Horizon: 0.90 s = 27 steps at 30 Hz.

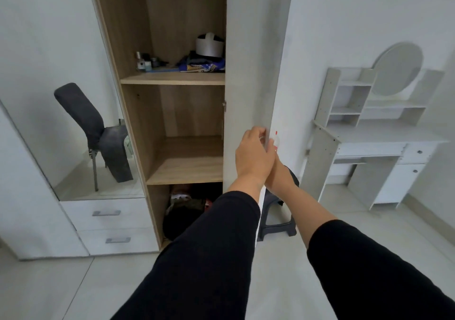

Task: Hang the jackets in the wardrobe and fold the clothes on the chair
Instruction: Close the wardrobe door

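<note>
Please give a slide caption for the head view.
Left hand grips the open wardrobe door edge beside wooden shelves.

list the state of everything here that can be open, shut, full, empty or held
wardrobe door: open, edge held by both hands
left hand: fingers curled round the door edge
right hand: on the door edge, mostly hidden behind the left
top shelf: holds bottles, folded cloth, a white headset
middle shelf: bare
bottom compartment: stuffed with dark clothes
two drawers: shut
chair in the mirror: grey garment draped on it

Both hands point(261, 157) gripping wardrobe door point(248, 61) edge, shelves point(172, 78) exposed
</note>
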Available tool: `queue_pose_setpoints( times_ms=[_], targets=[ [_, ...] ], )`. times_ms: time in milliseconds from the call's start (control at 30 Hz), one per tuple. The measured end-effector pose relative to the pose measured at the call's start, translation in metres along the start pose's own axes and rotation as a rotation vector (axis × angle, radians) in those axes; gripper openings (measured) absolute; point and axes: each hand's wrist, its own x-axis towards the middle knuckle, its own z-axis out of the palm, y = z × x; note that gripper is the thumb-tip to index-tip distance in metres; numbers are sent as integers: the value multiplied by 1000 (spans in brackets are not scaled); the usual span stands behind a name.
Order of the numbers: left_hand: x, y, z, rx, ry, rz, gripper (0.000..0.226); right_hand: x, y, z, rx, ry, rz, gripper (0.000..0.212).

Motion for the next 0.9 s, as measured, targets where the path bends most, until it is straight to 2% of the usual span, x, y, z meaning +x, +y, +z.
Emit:
queue_pose_setpoints(
  times_ms=[133, 200, 300, 367, 433, 533, 667, 767, 900],
  targets=[
    [1, -1, -3, -20, -21, -6, 27, -4, 1, -13, -147, -57, 19, 54],
    [2, 0, -11, -42, -60, -12, 29, -12, -2, -15, -253, -11, 42, 61],
    [0, -1, -26, 10, -139, 15, 26, -25, -8, -10, -359, 55, 181, 56],
    [-5, -8, -39, 77, -164, 21, 25, -34, -18, 0, -405, -62, 219, 38],
    [-10, -20, -54, 108, -149, -20, 26, -42, -35, 8, -485, -223, 161, 11],
    [-16, -41, -89, 164, -100, -91, 26, -45, -67, 27, -534, -333, -9, 13],
    [-27, -76, -154, 245, 14, -192, 22, -52, -110, 70, -572, -364, -138, 13],
    [-51, -106, -212, 308, 120, -286, 22, -60, -140, 114, -578, -411, -247, 21],
    [-108, -145, -296, 407, 248, -483, 25, -92, -189, 185, -591, -516, -490, 32]
  ],
)
